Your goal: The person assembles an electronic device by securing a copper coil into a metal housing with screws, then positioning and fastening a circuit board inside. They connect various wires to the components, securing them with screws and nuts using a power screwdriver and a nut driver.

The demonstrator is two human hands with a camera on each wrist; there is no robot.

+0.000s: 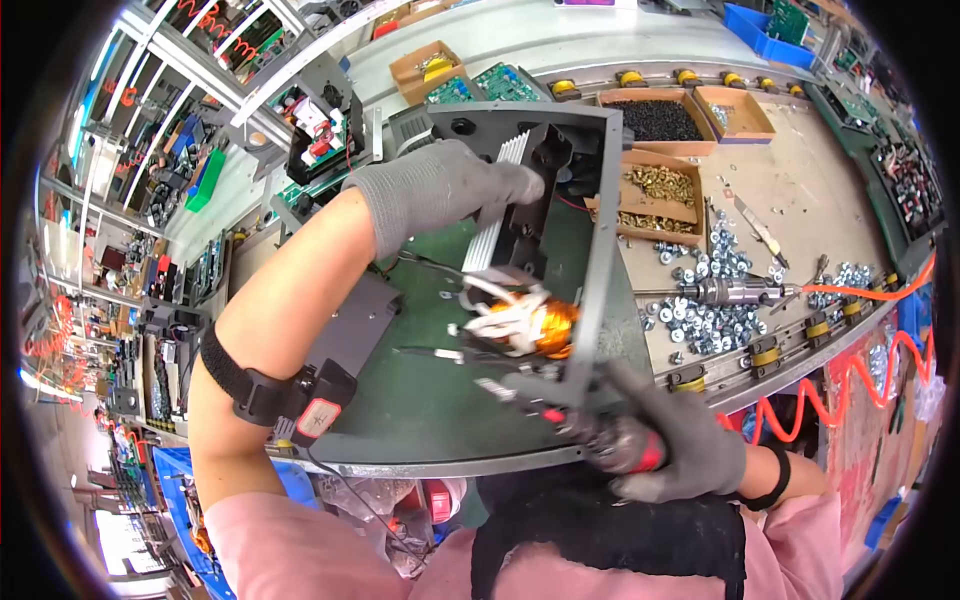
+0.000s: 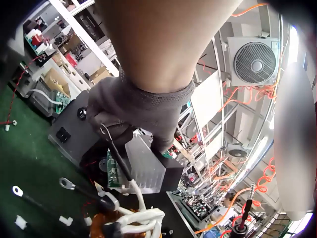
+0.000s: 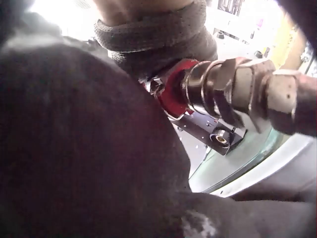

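Observation:
My gloved left hand (image 1: 440,190) grips the top of a finned heat sink with a black housing (image 1: 535,215), which stands inside a grey metal chassis (image 1: 600,250). In the left wrist view, that hand's fingers curl over the silver heat sink (image 2: 143,166), and a black cable with a ring terminal (image 2: 118,156) passes in front. Below the heat sink sits an orange-wrapped coil (image 1: 555,325) with white leads. My gloved right hand (image 1: 695,445) holds a red and black power screwdriver (image 1: 620,445) near the chassis's front corner. A metal hose fitting (image 3: 237,91) shows in the right wrist view.
Cardboard boxes of black screws (image 1: 655,118) and brass-coloured fasteners (image 1: 660,190) stand on the right. Loose bolts (image 1: 710,310) lie around a second driver (image 1: 735,291) with an orange hose. A coiled red hose (image 1: 800,400) hangs along the front edge. Circuit boards (image 1: 505,82) lie behind the chassis.

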